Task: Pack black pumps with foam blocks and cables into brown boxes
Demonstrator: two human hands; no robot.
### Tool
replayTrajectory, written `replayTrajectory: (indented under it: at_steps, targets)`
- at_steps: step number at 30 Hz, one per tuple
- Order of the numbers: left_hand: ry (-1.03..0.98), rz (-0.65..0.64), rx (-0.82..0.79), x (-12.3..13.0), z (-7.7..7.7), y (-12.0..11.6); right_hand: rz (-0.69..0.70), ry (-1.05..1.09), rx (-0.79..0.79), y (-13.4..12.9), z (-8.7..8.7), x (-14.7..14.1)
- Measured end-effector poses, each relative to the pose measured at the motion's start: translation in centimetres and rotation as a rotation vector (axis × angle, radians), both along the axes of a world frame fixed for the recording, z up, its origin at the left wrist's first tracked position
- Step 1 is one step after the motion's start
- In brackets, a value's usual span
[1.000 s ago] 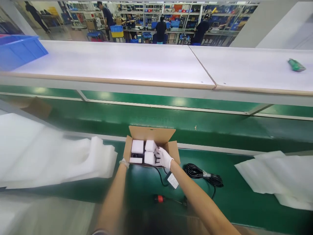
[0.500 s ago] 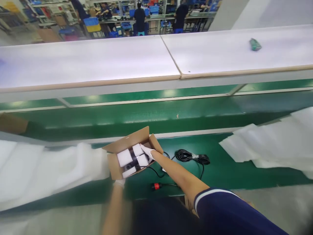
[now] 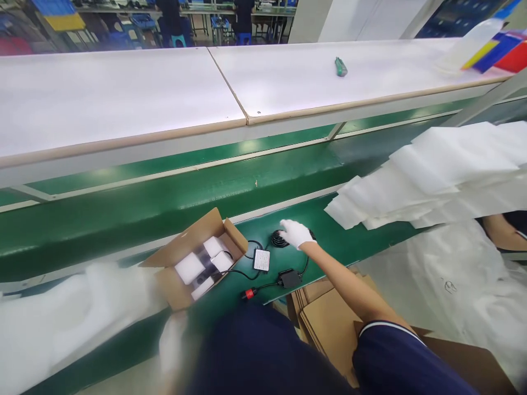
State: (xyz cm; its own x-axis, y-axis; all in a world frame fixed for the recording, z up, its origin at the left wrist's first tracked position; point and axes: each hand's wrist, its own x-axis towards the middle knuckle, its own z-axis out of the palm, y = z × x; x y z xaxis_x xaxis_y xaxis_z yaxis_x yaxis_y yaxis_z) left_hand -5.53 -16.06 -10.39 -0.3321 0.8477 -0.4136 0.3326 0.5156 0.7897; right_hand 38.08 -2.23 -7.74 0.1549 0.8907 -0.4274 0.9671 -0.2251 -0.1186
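My right hand (image 3: 295,234), in a white glove, is over a coiled black cable (image 3: 280,239) on the green work surface. Its fingers reach across the coil and look apart, though their undersides are hidden. Blurred by motion, my left hand (image 3: 173,334) is at the near lower corner of an open cardboard box (image 3: 177,293). White foam blocks (image 3: 190,268) sit in the box around a dark device (image 3: 208,261). From it a black lead runs out to a white label (image 3: 262,260), a black inline box (image 3: 290,278) and a red-and-black plug (image 3: 248,294).
White foam sheets are piled at left (image 3: 82,318) and right (image 3: 411,181). Flattened cartons (image 3: 329,329) stand below the near edge. A green tool (image 3: 341,67) lies on the white shelf (image 3: 156,93). Another person's arm (image 3: 504,230) shows at far right.
My right hand has left the foam in the box and moved right to the cable coil. My left hand stays near the box corner. The view has swung right.
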Motion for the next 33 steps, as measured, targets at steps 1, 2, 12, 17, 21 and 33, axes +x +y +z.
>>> replayTrajectory:
  at_steps: [1, 2, 12, 17, 21, 33]
  targets:
    - [0.048, 0.038, -0.001, -0.4, 0.4, -1.4, -0.003, -0.054, -0.028, 0.0, -0.5, 2.3]
    - [0.101, 0.055, 0.000, -0.7, 0.9, -2.5, -0.006, -0.103, -0.063, -0.1, -1.1, 4.1]
    - [0.234, -0.847, 0.644, 12.1, 11.1, 3.0, 0.078, -0.067, -0.348, -7.8, -0.6, 6.6]
    - [0.256, -1.397, 0.854, 21.4, 14.1, 3.9, 0.238, 0.151, -0.325, -13.2, 8.8, 4.2]
    - [0.400, -1.472, 0.729, 22.1, 12.9, 2.9, 0.331, 0.170, -0.304, -15.1, 15.1, -0.1]
    - [-0.328, -1.003, 0.389, 12.7, 11.8, 1.9, 0.729, 0.391, -0.169, -10.1, 20.0, -8.7]
